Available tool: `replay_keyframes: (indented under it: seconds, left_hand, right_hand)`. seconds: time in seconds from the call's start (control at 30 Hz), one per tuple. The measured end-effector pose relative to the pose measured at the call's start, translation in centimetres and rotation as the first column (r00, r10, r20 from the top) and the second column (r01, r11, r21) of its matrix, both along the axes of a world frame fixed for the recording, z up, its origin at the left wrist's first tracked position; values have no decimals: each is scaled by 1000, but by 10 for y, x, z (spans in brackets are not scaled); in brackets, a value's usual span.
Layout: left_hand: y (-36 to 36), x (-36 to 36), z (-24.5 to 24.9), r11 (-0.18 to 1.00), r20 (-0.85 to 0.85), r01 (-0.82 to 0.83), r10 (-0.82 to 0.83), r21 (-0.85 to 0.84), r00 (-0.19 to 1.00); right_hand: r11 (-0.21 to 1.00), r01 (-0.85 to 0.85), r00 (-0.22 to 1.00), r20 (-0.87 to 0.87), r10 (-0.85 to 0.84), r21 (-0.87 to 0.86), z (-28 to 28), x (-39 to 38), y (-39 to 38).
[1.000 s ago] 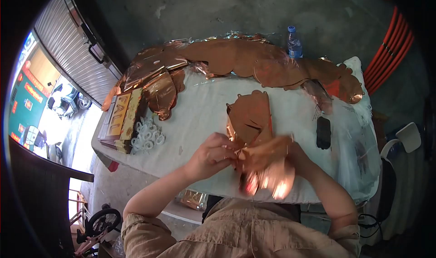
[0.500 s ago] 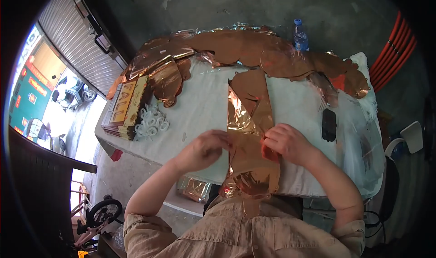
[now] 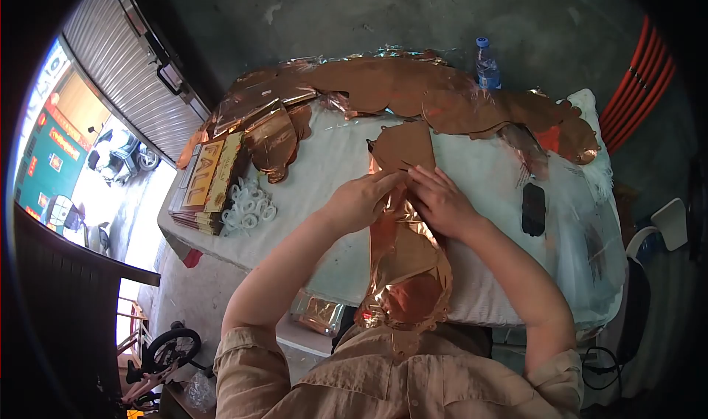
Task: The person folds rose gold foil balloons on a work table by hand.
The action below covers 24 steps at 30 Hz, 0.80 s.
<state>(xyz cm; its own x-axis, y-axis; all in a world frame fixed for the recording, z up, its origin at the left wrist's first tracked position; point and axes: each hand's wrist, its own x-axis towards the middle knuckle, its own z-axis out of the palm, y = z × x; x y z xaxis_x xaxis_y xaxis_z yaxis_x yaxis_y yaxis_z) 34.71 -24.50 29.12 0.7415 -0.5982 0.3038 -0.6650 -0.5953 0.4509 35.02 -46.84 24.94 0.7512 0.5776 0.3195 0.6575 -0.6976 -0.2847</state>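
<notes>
Left hand [image 3: 361, 200] and right hand [image 3: 441, 201] pressing on a copper foil sheet [image 3: 404, 271] on the white table [image 3: 324, 175], black phone [image 3: 532, 209] lying just right.

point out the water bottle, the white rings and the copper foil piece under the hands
water bottle [image 3: 484, 66]: head view, clear body under the blue cap
white rings [image 3: 247, 203]: head view, middle of the pile
copper foil piece [image 3: 405, 271]: head view, crinkled lower part near the table edge
</notes>
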Motion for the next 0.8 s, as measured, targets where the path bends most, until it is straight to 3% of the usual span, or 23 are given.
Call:
replay_keyframes:
  seconds: [0.03,0.17,0.23,0.37,0.43,0.47,0.53,0.63,0.8]
  left_hand:
    - [2,2,0,999,-94,5,0,53,996]
    - [26,7,-6,999,-13,53,-53,7,999]
    - [39,6,-6,984,-178,33,-64,-175,982]
    - [53,1,-1,980,-228,-16,-30,-199,973]
    - [52,-6,12,890,-670,-313,11,-333,743]
    - [56,-4,7,889,-672,-316,13,-331,741]
    - [66,5,-13,986,-178,-44,15,-161,984]
    - [71,11,-22,987,-254,-79,42,-137,966]
    - [68,11,-25,979,-176,-44,8,-200,984]
  right_hand:
    - [1000,2,1000,0,-2,3,-2,0,1]
    - [999,-36,998,44,35,14,-6,0,2]
    - [998,-48,999,18,48,-34,0,-4,3]
    - [997,-64,998,-10,64,-39,3,-6,4]
    - [997,-69,998,-9,69,-29,4,-5,4]
    - [997,-70,998,-7,70,-20,4,-5,4]
    - [997,-72,997,-13,72,-9,6,-4,6]
    - [997,-74,997,-23,74,10,11,1,13]
    - [996,-84,996,-8,84,26,10,15,32]
